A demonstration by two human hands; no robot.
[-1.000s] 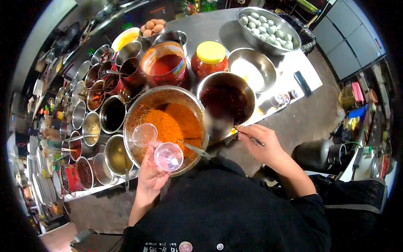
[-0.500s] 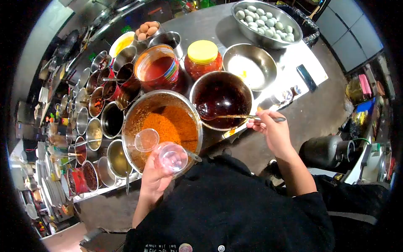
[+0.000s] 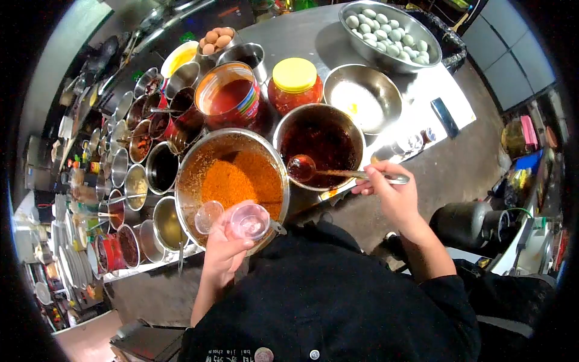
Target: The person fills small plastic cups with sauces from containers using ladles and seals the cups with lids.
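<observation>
Between the fingers of my left hand (image 3: 222, 253) is a small clear plastic cup (image 3: 249, 223) with its round lid (image 3: 209, 216) hanging open to the side. Both are above the near part of a wide steel bowl (image 3: 278, 158) of orange powder. My right hand (image 3: 393, 198) grips the handle of a long spoon (image 3: 338, 174). Its round bowl carries dark red sauce and is over the left side of a steel basin (image 3: 360, 136) of the same sauce. The metal end of another utensil (image 3: 277, 227) sticks out behind the cup.
Behind the basin stand a yellow-lidded jar (image 3: 294, 75), an orange tub (image 3: 226, 96) and a white-bottomed steel bowl (image 3: 395, 99). A large bowl of pale eggs (image 3: 392, 36) is at the back. Several sauce pots crowd the left. A phone (image 3: 444, 117) lies near the right edge.
The spoon's bowl has come up out of the dark red sauce, loaded. The cup in my left hand has moved slightly up and tilted. My head view has shifted a little.
</observation>
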